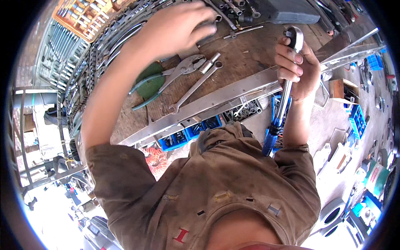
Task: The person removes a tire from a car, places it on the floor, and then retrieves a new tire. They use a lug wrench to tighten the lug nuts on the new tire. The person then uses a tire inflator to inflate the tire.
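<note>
Head view shows the right hand (296, 66) clenched around the ratchet (284, 89) just under its steel head, off the near edge of the surface (241, 58), a stiff, heavy, probably greasy tool best gripped on its blue handle, while the left hand (177, 27) rests half-closed over the sockets (227, 10).

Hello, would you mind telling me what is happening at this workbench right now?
A person stands at a wooden workbench strewn with tools. Their right hand grips a ratchet wrench with a blue handle, head up, near the bench's metal edge. Their left hand reaches across to the sockets and bits at the far side. Green-handled pliers and a combination spanner lie untouched between the two hands.
</note>
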Demonstrator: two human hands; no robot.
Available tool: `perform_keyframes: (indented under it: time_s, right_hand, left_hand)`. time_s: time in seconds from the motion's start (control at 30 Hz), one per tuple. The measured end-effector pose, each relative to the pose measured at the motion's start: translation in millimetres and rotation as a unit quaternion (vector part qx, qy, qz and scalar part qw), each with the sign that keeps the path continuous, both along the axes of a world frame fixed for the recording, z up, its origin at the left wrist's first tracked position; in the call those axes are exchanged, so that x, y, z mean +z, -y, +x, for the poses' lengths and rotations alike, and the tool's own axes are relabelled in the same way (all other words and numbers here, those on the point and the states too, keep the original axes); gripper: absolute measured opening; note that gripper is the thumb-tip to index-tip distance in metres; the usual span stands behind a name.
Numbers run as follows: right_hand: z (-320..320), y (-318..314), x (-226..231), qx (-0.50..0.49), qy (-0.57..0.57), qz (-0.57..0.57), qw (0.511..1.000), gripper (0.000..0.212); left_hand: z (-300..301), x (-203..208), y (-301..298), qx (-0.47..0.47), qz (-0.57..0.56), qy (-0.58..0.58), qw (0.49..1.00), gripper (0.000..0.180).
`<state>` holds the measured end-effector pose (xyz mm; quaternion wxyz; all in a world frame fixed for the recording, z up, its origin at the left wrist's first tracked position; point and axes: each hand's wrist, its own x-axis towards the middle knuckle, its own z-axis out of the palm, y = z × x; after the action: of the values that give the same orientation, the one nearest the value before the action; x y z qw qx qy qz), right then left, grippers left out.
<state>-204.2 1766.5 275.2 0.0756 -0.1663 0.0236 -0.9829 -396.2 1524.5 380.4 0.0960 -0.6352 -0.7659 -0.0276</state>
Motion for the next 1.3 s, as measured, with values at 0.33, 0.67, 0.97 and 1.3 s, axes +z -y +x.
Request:
perform_keyframes:
  time_s: [0.33, 0.67, 0.97, 1.3]
  right_hand:
    - [-17.1, 15.3, -22.2, -0.026, -0.021, 0.037, 0.999, 0.040]
    - [-14.0, 41.4, -14.7, -0.026, 0.054, 0.160, 0.985, 0.047]
    - [3.2, 54.3, -17.5, 0.009, 0.046, 0.153, 0.987, 0.046]
    - [6.7, 73.6, -28.1, -0.074, 0.031, 0.178, 0.981, 0.045]
  left_hand:
    - [70.8, -55.8, 130.6, 0.237, -0.064, 0.048, 0.968, 0.050]
    - [77.1, -57.5, 125.6, 0.252, 0.041, 0.128, 0.958, 0.044]
    - [64.2, -52.1, 24.1, 0.249, -0.016, 0.206, 0.946, 0.056]
    - [40.0, -38.5, 28.6, 0.254, -0.132, 0.271, 0.919, 0.039]
